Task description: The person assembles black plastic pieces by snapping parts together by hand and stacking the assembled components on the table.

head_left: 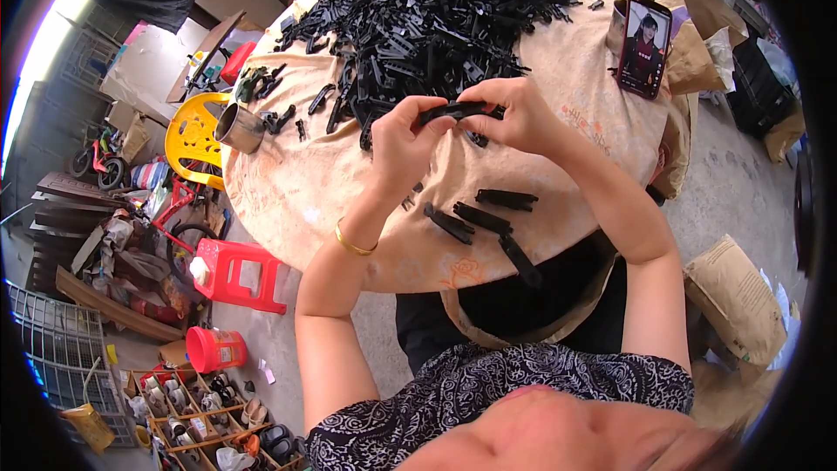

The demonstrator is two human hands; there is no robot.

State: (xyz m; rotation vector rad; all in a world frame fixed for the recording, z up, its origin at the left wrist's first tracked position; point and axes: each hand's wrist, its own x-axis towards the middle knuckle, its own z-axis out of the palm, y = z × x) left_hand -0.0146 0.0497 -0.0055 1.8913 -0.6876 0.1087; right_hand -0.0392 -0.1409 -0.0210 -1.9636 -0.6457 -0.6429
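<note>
My left hand (406, 141) and my right hand (513, 115) meet above the round table (283, 231), which has a peach cloth over it. Fingers and thumbs of both are closed on one slim black plastic part (464, 110), held level between them by its two ends. Just beyond rises a big heap of similar black plastic parts (418, 35). Nearer to me, several longer black pieces (482, 217) lie by the table's front edge; one of them (520, 262) points over that edge. A few loose parts (321, 99) are scattered left of the heap.
A phone (643, 48) stands upright at the table's right, leaning on a metal cup. Another metal cup (239, 128) sits on the left rim beside a yellow chair (193, 144). Left on the floor are a red stool (240, 272) and red bucket (214, 350); right, a paper sack (734, 296).
</note>
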